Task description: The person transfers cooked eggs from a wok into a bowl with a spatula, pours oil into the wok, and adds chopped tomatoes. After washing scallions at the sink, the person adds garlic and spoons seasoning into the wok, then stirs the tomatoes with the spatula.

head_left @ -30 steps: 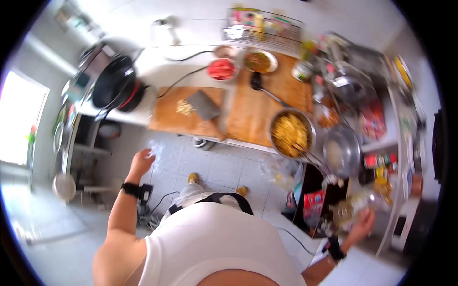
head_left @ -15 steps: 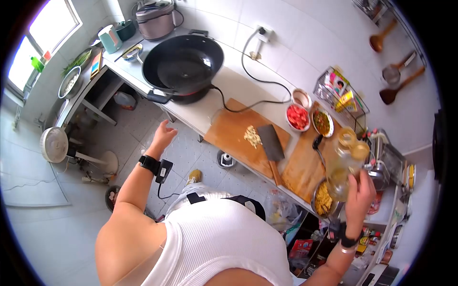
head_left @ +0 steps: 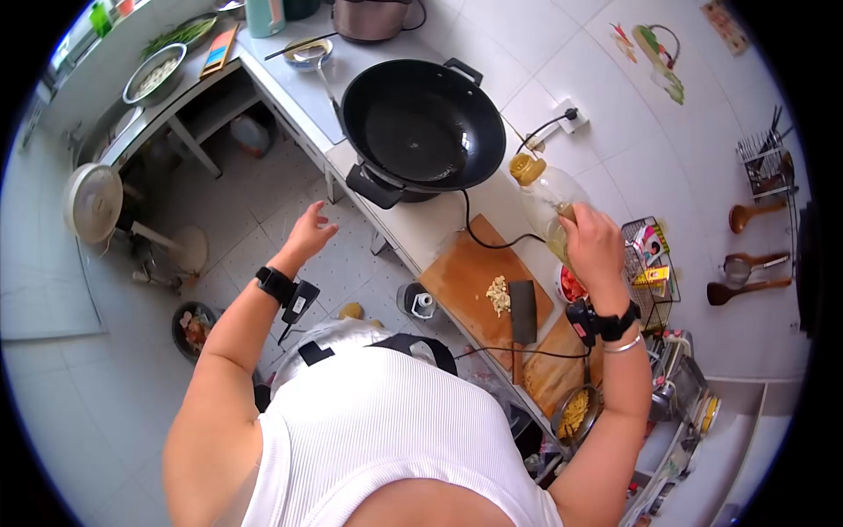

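In my right hand (head_left: 597, 250) is a clear plastic oil bottle (head_left: 546, 195) with a yellow top, tilted with its top toward the wok. Some yellowish liquid shows inside it. The black wok (head_left: 413, 132) stands on the counter to the left of the bottle, a small shiny patch on its inner wall. My left hand (head_left: 309, 235) hangs in the air in front of the counter, fingers apart and holding nothing. Below the bottle, a cleaver (head_left: 523, 312) lies on a wooden cutting board (head_left: 457, 263) beside chopped pale pieces, perhaps garlic (head_left: 498, 296).
Red chopped pieces (head_left: 572, 283) sit in a bowl partly behind my right hand. A metal bowl of yellow food (head_left: 575, 415) stands at the counter's near right end. A wire basket (head_left: 652, 281) is by the wall. A fan (head_left: 93, 202) stands at left.
My right hand has carried the oil bottle from the counter's right end up and left toward the wok, tilting it. My left hand stays open; the view has shifted.
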A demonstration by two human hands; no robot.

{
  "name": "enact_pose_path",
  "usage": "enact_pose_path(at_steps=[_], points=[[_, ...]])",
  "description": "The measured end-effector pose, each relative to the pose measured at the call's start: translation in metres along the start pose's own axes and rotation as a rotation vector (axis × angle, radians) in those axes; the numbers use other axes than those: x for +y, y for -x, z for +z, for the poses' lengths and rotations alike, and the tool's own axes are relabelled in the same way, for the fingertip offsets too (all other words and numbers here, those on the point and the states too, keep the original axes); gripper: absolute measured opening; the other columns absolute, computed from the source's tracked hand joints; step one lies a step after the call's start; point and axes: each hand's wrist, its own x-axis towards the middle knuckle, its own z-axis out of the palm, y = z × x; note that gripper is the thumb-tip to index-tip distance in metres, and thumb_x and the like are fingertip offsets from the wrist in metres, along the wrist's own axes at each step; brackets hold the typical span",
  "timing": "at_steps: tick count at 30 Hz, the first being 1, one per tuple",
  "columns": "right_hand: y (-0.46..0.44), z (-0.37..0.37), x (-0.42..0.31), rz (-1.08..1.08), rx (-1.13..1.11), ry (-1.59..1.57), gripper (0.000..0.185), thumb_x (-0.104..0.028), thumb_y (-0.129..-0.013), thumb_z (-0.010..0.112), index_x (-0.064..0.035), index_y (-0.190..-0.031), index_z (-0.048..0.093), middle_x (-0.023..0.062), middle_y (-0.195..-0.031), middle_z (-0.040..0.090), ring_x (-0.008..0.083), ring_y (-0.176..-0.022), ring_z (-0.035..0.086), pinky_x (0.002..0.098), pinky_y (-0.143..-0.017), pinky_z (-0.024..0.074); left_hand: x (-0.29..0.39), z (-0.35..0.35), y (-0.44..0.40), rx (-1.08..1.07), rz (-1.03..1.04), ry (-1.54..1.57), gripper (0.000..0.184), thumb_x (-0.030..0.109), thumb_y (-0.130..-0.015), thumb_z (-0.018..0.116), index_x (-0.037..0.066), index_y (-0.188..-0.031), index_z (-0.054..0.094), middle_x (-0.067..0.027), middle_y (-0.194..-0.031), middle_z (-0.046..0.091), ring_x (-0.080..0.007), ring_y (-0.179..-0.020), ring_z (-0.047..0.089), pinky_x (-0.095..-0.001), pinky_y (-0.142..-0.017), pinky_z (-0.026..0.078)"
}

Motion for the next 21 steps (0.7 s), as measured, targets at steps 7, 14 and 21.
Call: enact_pose_path(at_steps=[7, 14, 21], points=[[-0.046, 0.033, -0.015, -0.07, -0.04, 0.079, 0.018, -0.02, -0.078, 0.06, -0.0055, -0.077, 0.049, 0.012, -0.069, 0.057, 0.0317, -0.069, 0.056, 0.0416, -0.06, 0.0449, -0.005, -0.012, -0.037, -0.032, 0.027, -0.152, 0.061, 0.02, -0.078, 0.064, 0.004, -0.13, 0.036, -0.0178, -0.11, 0.057, -0.0273, -0.098, 0.057, -0.0328, -0.079, 0.048], [-0.08, 0.047, -0.043, -0.021, -0.157, 0.193, 0.018, -0.019, -0.077, 0.06, -0.0053, -0.078, 0.049, 0.0121, -0.071, 0.056, 0.031, -0.07, 0.056, 0.0416, -0.06, 0.0451, -0.006, -0.002, -0.114, -0.16, 0.157, -0.23, 0.063, 0.02, -0.077, 0.063, 0.004, -0.131, 0.034, -0.0196, -0.113, 0.055, -0.0326, -0.1, 0.056, -0.0346, -0.083, 0.046], [-0.099, 0.049, -0.077, 0.085, -0.279, 0.269, 0.018, -0.019, -0.077, 0.06, -0.0045, -0.078, 0.049, 0.0128, -0.071, 0.056, 0.0317, -0.071, 0.055, 0.0424, -0.06, 0.0446, 0.011, 0.01, -0.172, -0.245, 0.223, -0.13, 0.069, 0.008, -0.072, 0.054, 0.0, -0.133, 0.024, -0.0284, -0.116, 0.044, -0.0418, -0.107, 0.046, -0.0405, -0.092, 0.039]])
